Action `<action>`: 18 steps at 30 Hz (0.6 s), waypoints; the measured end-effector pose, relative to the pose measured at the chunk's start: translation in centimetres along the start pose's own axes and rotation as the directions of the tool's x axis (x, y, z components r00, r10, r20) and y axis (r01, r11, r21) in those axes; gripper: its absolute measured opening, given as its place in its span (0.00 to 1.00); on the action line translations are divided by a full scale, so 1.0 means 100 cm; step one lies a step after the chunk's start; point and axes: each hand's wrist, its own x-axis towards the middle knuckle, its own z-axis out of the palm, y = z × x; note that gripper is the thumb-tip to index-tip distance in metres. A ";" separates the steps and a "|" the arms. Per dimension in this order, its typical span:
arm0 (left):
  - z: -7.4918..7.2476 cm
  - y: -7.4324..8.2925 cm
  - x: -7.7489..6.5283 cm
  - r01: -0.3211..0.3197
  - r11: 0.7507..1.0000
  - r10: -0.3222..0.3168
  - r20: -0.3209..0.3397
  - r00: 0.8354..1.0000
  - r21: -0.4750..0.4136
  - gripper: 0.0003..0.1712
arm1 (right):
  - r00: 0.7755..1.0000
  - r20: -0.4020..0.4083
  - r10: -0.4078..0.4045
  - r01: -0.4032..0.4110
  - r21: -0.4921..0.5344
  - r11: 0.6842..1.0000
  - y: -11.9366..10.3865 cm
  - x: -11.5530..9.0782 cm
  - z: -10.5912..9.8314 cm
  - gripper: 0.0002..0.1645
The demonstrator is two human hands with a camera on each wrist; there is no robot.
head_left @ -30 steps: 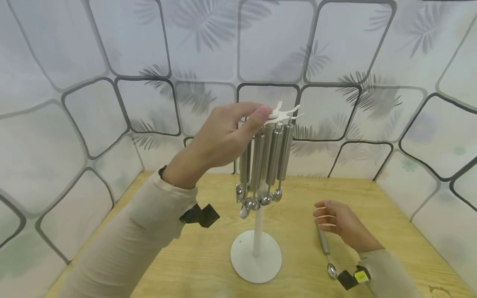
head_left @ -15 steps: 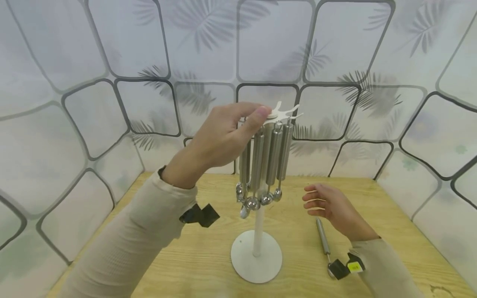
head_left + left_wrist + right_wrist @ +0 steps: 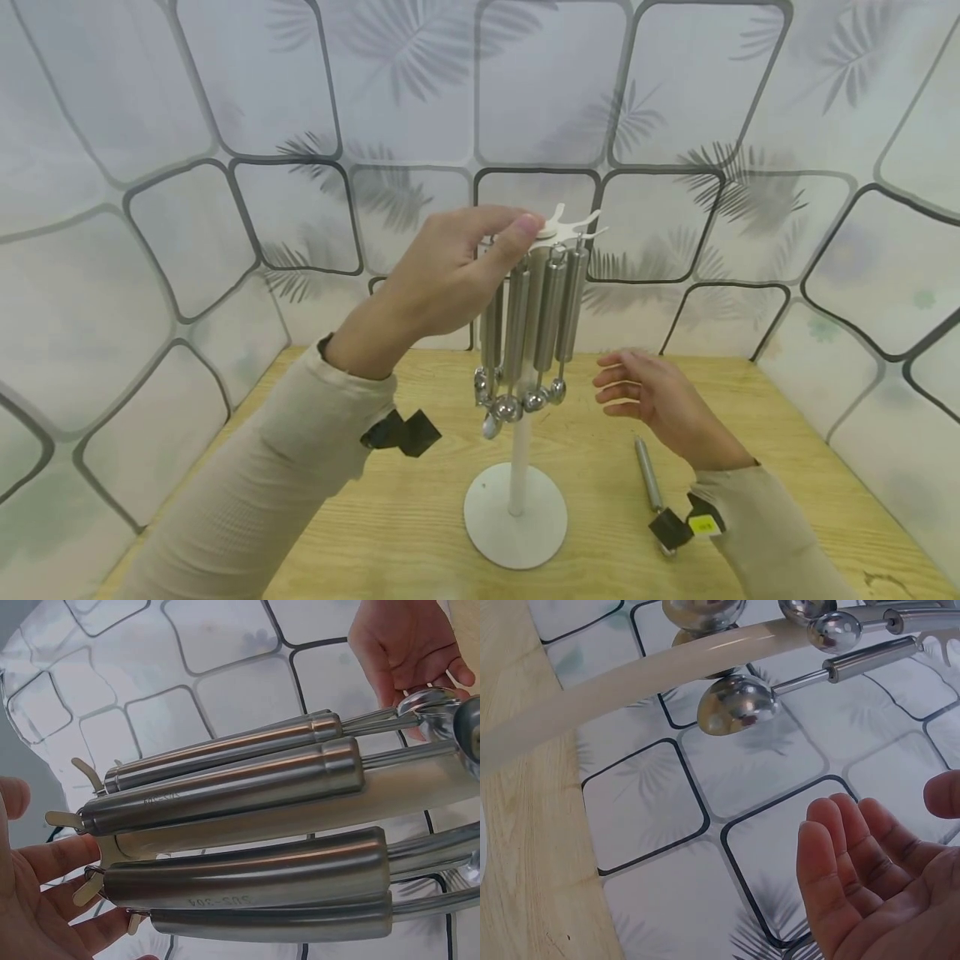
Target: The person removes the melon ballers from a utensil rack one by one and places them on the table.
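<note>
Right hand (image 3: 658, 402) farther from lying utensil (image 3: 648, 473), fingers relaxed, empty; left hand (image 3: 450, 271) grips rack (image 3: 519, 462).

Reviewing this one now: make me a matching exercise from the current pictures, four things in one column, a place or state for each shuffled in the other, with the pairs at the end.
Things:
1. Left hand
2. Right hand
3. Loose utensil
4. Hanging utensils

Places and states:
A. Lying on the wooden table
B. Suspended from the white stand, bowl ends down
C. In the air above the table, holding nothing
D. Gripping the top of the stand

Right pairs: 1-D, 2-C, 3-A, 4-B
</note>
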 end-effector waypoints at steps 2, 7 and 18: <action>0.000 0.000 0.000 -0.004 1.000 0.004 0.000 1.000 -0.001 0.22 | 1.000 0.011 -0.012 0.012 0.007 1.000 -0.002 0.002 0.002 0.18; 0.000 0.000 -0.001 -0.016 1.000 0.016 -0.004 1.000 0.003 0.22 | 0.999 0.028 -0.036 0.036 0.009 0.999 -0.008 0.006 0.007 0.18; 0.001 0.002 -0.002 -0.014 1.000 0.014 -0.003 1.000 0.003 0.22 | 0.998 0.021 -0.055 0.055 -0.010 0.998 -0.017 0.014 0.021 0.17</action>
